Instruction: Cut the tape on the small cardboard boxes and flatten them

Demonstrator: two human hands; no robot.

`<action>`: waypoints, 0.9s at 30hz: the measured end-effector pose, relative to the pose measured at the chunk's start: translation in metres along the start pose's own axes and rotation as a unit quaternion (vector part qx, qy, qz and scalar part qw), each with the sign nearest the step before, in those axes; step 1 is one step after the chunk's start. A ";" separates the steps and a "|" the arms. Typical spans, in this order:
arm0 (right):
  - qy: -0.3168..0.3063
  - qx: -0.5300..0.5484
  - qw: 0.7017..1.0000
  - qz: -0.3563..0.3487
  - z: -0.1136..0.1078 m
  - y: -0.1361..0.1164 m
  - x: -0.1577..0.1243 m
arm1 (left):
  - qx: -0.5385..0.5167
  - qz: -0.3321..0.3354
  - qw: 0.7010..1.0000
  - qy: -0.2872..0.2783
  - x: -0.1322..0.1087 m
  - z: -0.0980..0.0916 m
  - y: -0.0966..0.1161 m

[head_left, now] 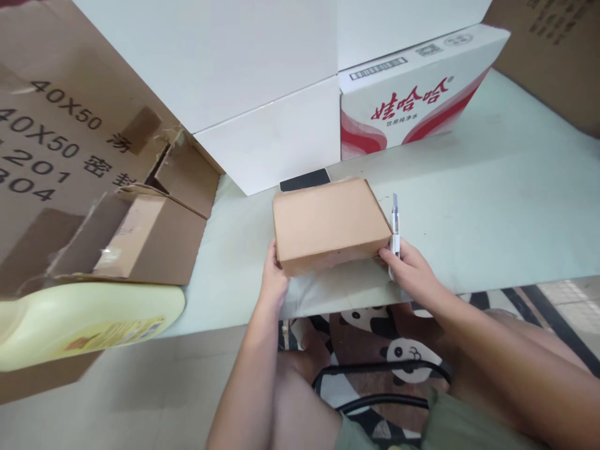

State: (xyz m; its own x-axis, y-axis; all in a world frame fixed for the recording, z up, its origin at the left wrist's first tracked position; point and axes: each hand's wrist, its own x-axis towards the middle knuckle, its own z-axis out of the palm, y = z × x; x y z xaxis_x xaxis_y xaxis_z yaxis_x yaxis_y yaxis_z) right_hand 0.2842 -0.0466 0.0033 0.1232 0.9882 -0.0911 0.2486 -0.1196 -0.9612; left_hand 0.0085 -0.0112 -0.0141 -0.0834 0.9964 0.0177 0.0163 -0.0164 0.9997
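A small flat brown cardboard box [328,225] lies closed on the pale table [492,206] near its front edge. My left hand [272,278] presses against the box's near left corner, its fingers curled on the side. My right hand [410,272] touches the box's near right corner and grips a white utility knife [395,228], whose blade points away from me along the box's right side.
A dark phone [304,180] lies just behind the box. White cartons [262,94] and a red-and-white printed carton [412,94] stand at the back. A large torn brown carton [94,187] and a pale yellow bottle [84,319] fill the left.
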 end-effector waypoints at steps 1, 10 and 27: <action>0.007 0.003 1.000 0.005 0.000 0.001 0.001 | -0.030 -0.031 0.999 -0.004 -0.001 -0.001 0.003; 0.054 0.103 0.992 0.052 0.005 0.021 0.002 | 0.044 0.038 0.997 -0.058 -0.011 0.011 -0.003; 0.064 -0.044 0.994 -0.077 0.005 0.012 -0.011 | 0.045 0.027 0.998 -0.020 -0.004 0.014 -0.012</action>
State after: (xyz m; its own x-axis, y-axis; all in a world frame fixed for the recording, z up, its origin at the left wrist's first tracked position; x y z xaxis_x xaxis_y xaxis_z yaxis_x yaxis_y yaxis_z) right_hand 0.2815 -0.0585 -0.0088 0.1976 0.9757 0.0948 0.3566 0.0186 -0.9341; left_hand 0.0222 -0.0138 -0.0267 -0.0394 0.9968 0.0694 0.1089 -0.0647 0.9919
